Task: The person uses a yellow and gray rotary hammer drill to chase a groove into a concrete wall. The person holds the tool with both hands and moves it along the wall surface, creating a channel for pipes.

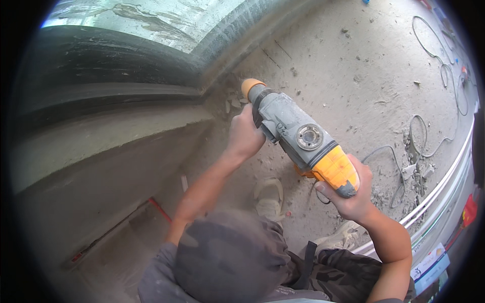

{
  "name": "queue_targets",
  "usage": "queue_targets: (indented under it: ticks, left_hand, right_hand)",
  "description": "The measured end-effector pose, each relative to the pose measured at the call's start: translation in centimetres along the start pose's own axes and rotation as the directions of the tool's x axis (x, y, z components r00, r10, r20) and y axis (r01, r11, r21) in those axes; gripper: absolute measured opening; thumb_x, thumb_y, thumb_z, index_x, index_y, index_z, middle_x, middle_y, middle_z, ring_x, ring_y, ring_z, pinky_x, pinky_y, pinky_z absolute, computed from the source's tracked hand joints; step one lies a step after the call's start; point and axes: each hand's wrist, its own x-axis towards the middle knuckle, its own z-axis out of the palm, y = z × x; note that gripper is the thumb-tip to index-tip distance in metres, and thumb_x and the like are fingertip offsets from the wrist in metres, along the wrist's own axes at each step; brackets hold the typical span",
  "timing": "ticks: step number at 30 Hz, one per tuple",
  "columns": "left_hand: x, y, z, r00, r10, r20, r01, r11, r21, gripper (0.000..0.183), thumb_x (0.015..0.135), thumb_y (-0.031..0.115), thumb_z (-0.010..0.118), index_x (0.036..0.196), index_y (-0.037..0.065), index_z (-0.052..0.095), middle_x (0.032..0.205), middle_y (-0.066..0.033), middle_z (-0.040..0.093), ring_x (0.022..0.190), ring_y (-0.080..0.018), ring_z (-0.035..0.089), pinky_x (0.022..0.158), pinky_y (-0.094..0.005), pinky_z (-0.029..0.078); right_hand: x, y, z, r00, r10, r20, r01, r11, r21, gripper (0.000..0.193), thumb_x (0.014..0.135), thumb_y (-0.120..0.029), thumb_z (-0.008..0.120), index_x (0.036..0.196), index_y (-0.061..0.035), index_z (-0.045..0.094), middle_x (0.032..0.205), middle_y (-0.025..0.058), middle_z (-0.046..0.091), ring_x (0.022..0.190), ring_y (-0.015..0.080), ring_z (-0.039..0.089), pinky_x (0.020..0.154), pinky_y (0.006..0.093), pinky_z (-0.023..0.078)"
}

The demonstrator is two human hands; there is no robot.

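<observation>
A grey and yellow rotary hammer is held between both of my hands, pointing up and to the left. My left hand is wrapped round the side handle behind the orange nose. At the yellow rear end, my right hand grips the back of the hammer, its thumb on the near side. The nose is at the dusty wall surface beside the window corner; whether a bit reaches the wall cannot be made out. Dust hazes the area below the nose.
A window with a dark frame is at upper left, above a concrete ledge. A grey cable loops on the right among rubble. White pipes run along the right. My shoes stand below the hammer.
</observation>
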Motion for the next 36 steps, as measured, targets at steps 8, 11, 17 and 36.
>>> queue_targets:
  ticks: [8,11,17,36]
  left_hand:
    - [1.3,1.6,0.5,0.999,-0.028,-0.039,0.027,1.000,-0.003,0.029,0.091,0.018,0.080,0.104,-0.005,0.067,0.091,-0.0193,0.078,0.088,-0.0276,0.078,0.081,-0.0387,0.058]
    - [1.8,2.1,0.3,0.998,-0.058,-0.035,0.058,0.998,-0.003,0.031,0.091,0.019,0.080,0.105,-0.006,0.067,0.092,-0.0213,0.078,0.091,-0.0325,0.078,0.082,-0.0408,0.058]
    - [2.5,1.5,-0.1,0.989,-0.149,0.007,0.149,0.988,-0.040,0.037,0.091,0.022,0.080,0.110,-0.007,0.067,0.099,-0.0267,0.078,0.099,-0.0409,0.079,0.087,-0.0442,0.059]
    - [-3.2,4.4,-3.1,0.940,-0.187,0.284,0.046,0.897,0.439,0.030,0.090,0.018,0.070,0.107,-0.006,0.064,0.102,-0.0330,0.075,0.104,-0.0521,0.071,0.089,-0.0562,0.055]
  right_hand:
    - [2.9,0.5,-2.1,1.000,-0.016,0.005,0.015,0.998,0.060,0.038,0.084,-0.016,0.091,0.112,0.0009,0.073,0.096,0.0093,0.078,0.085,0.0173,0.073,0.079,0.0328,0.056]
    - [4.0,-0.4,-2.5,1.000,0.009,0.019,-0.010,0.999,0.054,0.038,0.083,-0.019,0.092,0.111,-0.0003,0.073,0.096,0.0097,0.077,0.084,0.0175,0.072,0.078,0.0334,0.055]
    - [5.7,-2.2,-2.3,1.000,0.024,0.015,-0.024,0.999,0.034,0.037,0.083,-0.022,0.092,0.105,0.0006,0.073,0.087,0.0097,0.075,0.078,0.0177,0.071,0.076,0.0335,0.055]
    - [-7.0,2.6,1.6,0.920,0.390,-0.026,-0.297,0.740,0.604,0.047,0.090,-0.022,0.090,0.122,0.0047,0.068,0.104,0.0075,0.076,0.089,0.0107,0.070,0.069,0.0274,0.058]
